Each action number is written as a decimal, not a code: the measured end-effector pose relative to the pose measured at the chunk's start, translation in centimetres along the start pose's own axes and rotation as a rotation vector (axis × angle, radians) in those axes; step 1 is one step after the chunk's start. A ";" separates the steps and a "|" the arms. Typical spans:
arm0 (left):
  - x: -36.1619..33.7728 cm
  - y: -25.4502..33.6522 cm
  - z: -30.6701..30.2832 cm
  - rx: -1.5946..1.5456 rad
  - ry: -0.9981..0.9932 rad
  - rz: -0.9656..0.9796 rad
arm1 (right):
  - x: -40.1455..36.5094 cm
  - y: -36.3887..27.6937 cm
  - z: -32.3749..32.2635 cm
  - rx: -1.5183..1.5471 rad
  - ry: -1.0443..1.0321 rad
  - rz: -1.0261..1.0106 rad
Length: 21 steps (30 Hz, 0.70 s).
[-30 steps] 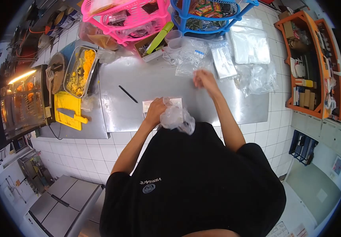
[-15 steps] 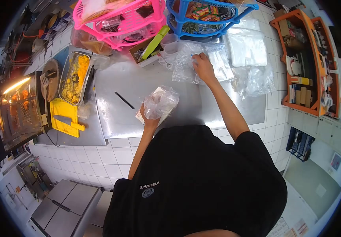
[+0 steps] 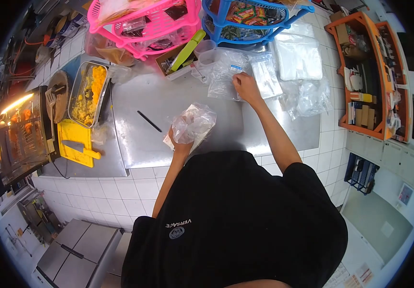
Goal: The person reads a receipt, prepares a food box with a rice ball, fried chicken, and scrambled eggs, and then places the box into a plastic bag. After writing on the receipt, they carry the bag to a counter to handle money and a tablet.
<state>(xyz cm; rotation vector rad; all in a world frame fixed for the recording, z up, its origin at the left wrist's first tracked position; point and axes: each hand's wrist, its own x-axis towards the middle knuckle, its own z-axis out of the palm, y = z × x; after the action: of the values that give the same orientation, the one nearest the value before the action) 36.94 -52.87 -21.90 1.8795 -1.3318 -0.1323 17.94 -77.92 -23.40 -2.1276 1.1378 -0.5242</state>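
Observation:
My left hand [image 3: 181, 146] is wrapped round a crumpled clear plastic bag [image 3: 194, 124] near the front edge of the steel table. Beneath the bag lies a pale sheet or pad [image 3: 200, 138], mostly covered. My right hand [image 3: 247, 87] is closed over a clear plastic packet [image 3: 224, 86] with a blue label, at the back of the table. The fingertips are curled together, and whatever they pinch is hidden. Just right of that hand lies a stack of clear bags [image 3: 266, 79]. A black pen [image 3: 149, 121] rests left of my left hand.
Pink [image 3: 145, 29] and blue [image 3: 245, 29] basket racks stand at the back. At left are a metal tray [image 3: 74, 114] of yellow food, a yellow cutting board [image 3: 68, 128] with a knife, and a lit oven [image 3: 20, 134]. More plastic bags [image 3: 299, 60] lie at right.
My right hand has drawn back slightly from the packet's blue label, which now shows fully, and its fingers are more curled. My left hand still holds the crumpled bag in place.

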 end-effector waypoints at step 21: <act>-2.2 0.6 -2.5 0.123 -0.147 0.096 | 0.2 0.6 0.7 -0.079 0.120 0.201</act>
<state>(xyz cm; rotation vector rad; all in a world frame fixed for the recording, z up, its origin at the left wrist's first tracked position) 36.84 -49.77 -20.60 1.9340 -1.5581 -0.1443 18.10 -78.08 -24.33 -2.0400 1.4435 -0.5262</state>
